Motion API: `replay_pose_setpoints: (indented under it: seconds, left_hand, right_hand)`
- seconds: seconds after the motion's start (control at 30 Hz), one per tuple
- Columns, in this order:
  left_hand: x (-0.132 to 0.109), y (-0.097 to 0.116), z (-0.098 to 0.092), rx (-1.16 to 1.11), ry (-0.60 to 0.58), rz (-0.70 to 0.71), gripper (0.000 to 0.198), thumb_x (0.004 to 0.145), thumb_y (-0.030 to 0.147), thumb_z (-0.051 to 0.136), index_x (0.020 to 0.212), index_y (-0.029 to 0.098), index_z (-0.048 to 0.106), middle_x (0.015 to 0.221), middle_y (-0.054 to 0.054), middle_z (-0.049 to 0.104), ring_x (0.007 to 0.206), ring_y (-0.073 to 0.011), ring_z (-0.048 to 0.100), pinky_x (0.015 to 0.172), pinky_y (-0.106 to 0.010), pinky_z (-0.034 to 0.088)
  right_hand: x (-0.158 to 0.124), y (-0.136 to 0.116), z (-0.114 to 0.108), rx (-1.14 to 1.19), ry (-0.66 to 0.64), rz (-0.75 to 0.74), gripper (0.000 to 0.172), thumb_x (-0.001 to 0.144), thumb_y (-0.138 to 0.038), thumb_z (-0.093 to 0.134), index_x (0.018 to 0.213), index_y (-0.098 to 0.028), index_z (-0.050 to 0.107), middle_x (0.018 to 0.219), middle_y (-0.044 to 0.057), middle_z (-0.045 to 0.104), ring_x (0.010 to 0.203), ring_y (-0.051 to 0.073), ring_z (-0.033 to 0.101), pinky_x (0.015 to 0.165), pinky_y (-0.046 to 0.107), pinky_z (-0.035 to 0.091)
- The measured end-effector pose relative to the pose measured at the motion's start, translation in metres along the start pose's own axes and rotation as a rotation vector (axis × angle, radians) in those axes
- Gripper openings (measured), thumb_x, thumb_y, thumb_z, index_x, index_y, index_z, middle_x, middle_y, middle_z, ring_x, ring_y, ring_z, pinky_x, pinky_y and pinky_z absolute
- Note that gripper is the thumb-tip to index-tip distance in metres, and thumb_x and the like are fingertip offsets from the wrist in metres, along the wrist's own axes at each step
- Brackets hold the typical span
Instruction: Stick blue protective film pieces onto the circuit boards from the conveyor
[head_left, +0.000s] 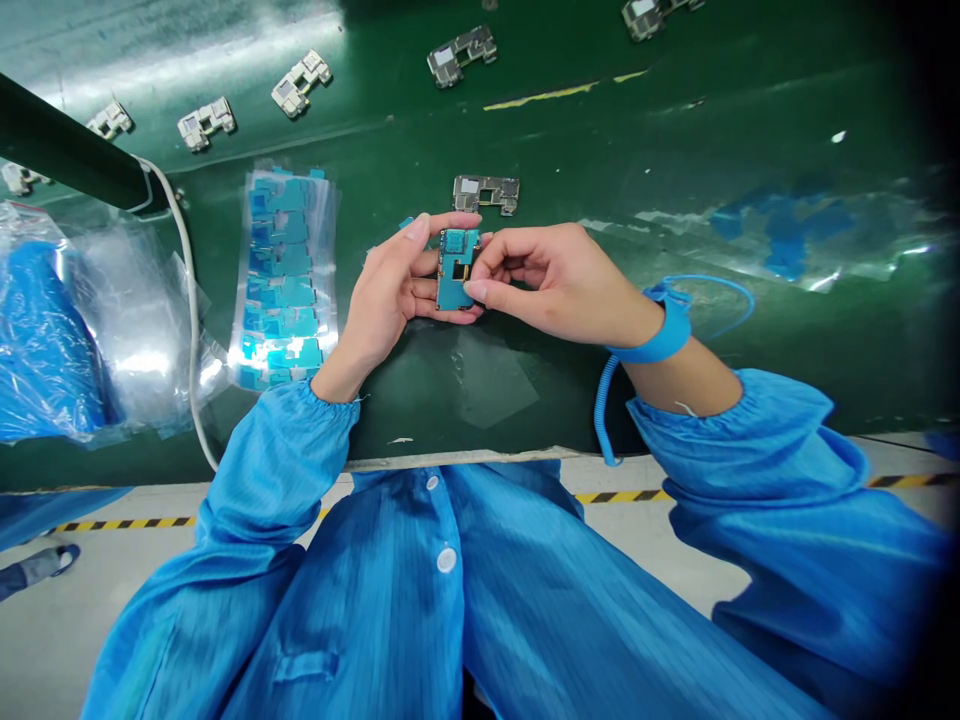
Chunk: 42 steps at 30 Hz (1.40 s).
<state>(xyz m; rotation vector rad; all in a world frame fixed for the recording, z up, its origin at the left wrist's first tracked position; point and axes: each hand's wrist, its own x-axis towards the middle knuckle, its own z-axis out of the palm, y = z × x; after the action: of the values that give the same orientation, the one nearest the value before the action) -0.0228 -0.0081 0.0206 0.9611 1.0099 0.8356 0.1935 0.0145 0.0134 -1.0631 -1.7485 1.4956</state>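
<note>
A small circuit board point(453, 290) with blue film on its face is held above the green bench. My left hand point(390, 285) cradles it from the left, fingers curled behind and around its edges. The thumb and index finger of my right hand point(544, 275) pinch at the board's right side, near its cut-out; whether they grip the film or the board edge I cannot tell. A blue wrist strap point(664, 335) circles my right wrist. Just beyond my fingers another circuit board point(487, 192), without blue film, lies on the bench.
Left of my hands lies a clear sheet of blue film pieces point(281, 265). Further left are a plastic bag with blue contents point(49, 340), a white cable point(187, 280) and a dark post point(75, 150). Several boards, one a dark board point(461, 55), lie along the far side.
</note>
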Motion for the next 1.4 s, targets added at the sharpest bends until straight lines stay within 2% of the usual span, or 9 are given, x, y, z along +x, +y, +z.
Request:
replay_pose_setpoints:
  seconds: [0.3,0.43,0.57,0.67,1.0,1.23,1.4]
  left_hand:
    - [-0.001,0.001,-0.001,-0.016,-0.011,0.001,0.058,0.112,0.064,0.05,0.146,0.021,0.07,0.127,-0.009,0.086,0.102,-0.028,0.089,0.086,-0.038,0.075]
    - [-0.001,0.0,-0.001,-0.013,-0.007,0.005,0.058,0.112,0.065,0.05,0.146,0.023,0.071,0.128,-0.008,0.086,0.101,-0.0274,0.089,0.084,-0.038,0.076]
    - [0.0,0.0,0.0,-0.047,-0.012,0.022,0.057,0.112,0.063,0.053,0.144,0.02,0.071,0.126,-0.009,0.087,0.097,-0.0268,0.089,0.082,-0.037,0.076]
    - [-0.001,0.0,0.0,-0.027,-0.002,0.007,0.058,0.112,0.064,0.052,0.145,0.021,0.07,0.127,-0.009,0.087,0.099,-0.0262,0.089,0.085,-0.037,0.075]
    - [0.0,-0.002,0.0,-0.093,-0.02,0.05,0.05,0.113,0.052,0.052,0.142,0.016,0.071,0.107,-0.006,0.087,0.09,-0.0254,0.089,0.08,-0.037,0.076]
    - [0.003,-0.006,-0.004,-0.065,-0.047,0.076,0.052,0.116,0.054,0.049,0.143,0.015,0.07,0.099,-0.005,0.085,0.088,-0.0258,0.089,0.078,-0.041,0.076]
    - [0.006,-0.011,-0.008,-0.068,-0.061,0.087,0.049,0.116,0.054,0.049,0.142,0.019,0.072,0.1,-0.004,0.085,0.089,-0.0281,0.089,0.077,-0.043,0.076]
  right_hand:
    - [0.0,0.0,0.0,0.012,-0.001,0.019,0.032,0.087,-0.048,0.094,0.083,-0.024,0.073,0.086,0.003,0.073,0.076,0.018,0.064,0.071,0.036,0.061]
    - [0.001,-0.001,0.0,0.017,-0.001,0.024,0.033,0.086,-0.047,0.096,0.082,-0.024,0.073,0.086,0.003,0.073,0.076,0.018,0.064,0.072,0.035,0.06]
    - [0.001,0.0,-0.001,0.015,-0.001,0.005,0.031,0.087,-0.045,0.095,0.083,-0.024,0.073,0.087,0.004,0.074,0.076,0.019,0.065,0.073,0.036,0.061]
    - [0.001,0.0,-0.001,0.002,-0.003,0.01,0.03,0.088,-0.044,0.095,0.082,-0.024,0.073,0.086,0.003,0.074,0.076,0.019,0.065,0.073,0.037,0.062]
    - [0.001,0.002,0.0,0.006,0.0,-0.016,0.024,0.088,-0.037,0.094,0.082,-0.024,0.074,0.087,0.003,0.075,0.077,0.018,0.067,0.074,0.036,0.061]
    - [0.001,0.008,-0.001,-0.007,-0.011,-0.067,0.023,0.091,-0.039,0.092,0.084,-0.023,0.076,0.086,0.001,0.075,0.076,0.017,0.067,0.073,0.032,0.06]
    - [0.002,0.009,-0.002,-0.011,-0.012,-0.071,0.023,0.091,-0.038,0.091,0.084,-0.023,0.075,0.085,0.001,0.075,0.076,0.016,0.067,0.073,0.032,0.059]
